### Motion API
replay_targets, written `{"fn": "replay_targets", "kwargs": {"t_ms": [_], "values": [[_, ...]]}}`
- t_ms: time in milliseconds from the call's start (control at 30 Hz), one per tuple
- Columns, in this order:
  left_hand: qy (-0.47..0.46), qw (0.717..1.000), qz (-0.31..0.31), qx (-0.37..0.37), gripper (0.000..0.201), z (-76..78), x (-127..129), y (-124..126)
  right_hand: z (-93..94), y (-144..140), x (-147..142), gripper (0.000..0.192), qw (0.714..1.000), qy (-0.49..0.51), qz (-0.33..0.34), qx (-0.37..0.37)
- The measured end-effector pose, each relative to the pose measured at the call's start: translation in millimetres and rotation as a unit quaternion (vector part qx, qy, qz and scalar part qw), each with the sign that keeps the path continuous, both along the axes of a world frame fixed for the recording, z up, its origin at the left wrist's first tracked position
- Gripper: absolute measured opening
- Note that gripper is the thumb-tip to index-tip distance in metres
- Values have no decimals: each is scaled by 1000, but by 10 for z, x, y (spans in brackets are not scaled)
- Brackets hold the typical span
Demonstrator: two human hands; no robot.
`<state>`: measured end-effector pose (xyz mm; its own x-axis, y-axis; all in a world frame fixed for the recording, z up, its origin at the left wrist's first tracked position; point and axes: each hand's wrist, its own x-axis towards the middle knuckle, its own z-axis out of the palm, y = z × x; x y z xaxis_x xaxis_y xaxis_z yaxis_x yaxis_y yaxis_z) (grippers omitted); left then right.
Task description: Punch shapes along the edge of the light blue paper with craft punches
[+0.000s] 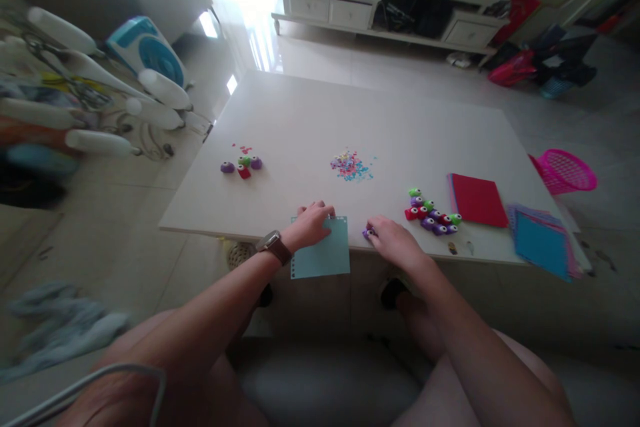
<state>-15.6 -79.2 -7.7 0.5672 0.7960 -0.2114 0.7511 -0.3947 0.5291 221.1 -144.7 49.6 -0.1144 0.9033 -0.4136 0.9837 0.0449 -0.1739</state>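
A light blue-green sheet of paper (323, 257) lies at the table's near edge and hangs over it. Small punched holes run along its left side and top edge. My left hand (314, 221), with a watch at the wrist, rests on the sheet's upper part, fingers curled at the top edge. To the right of the paper, my right hand (393, 237) has its fingers closed around a small purple craft punch (369, 233) with an eye-like top, down at the table surface. Several more punches (433, 215), purple, red and green, cluster further right.
Paper confetti (353, 165) is heaped mid-table. Another few punches (243, 163) sit at the left beside red bits (245, 149). On the right are red paper squares (477, 200), a blue-topped paper stack (541, 243) and a pink basket (570, 170) past the table edge.
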Motion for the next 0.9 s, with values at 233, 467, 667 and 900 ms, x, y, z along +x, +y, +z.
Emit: {"fn": "replay_targets", "kwargs": {"t_ms": [233,467,667,900], "values": [[-26,999,-5,-34,27,26,47,30,-32,36,24,5,1000,15,-20,3],[-54,997,2,-50,32,66,83,19,-108,83,-13,10,984,158,-69,50],[-60,997,4,-48,32,59,100,17,-139,90,-50,17,965,232,-94,84],[-58,997,2,-60,33,53,95,13,-134,79,-82,19,959,252,-99,82]]}}
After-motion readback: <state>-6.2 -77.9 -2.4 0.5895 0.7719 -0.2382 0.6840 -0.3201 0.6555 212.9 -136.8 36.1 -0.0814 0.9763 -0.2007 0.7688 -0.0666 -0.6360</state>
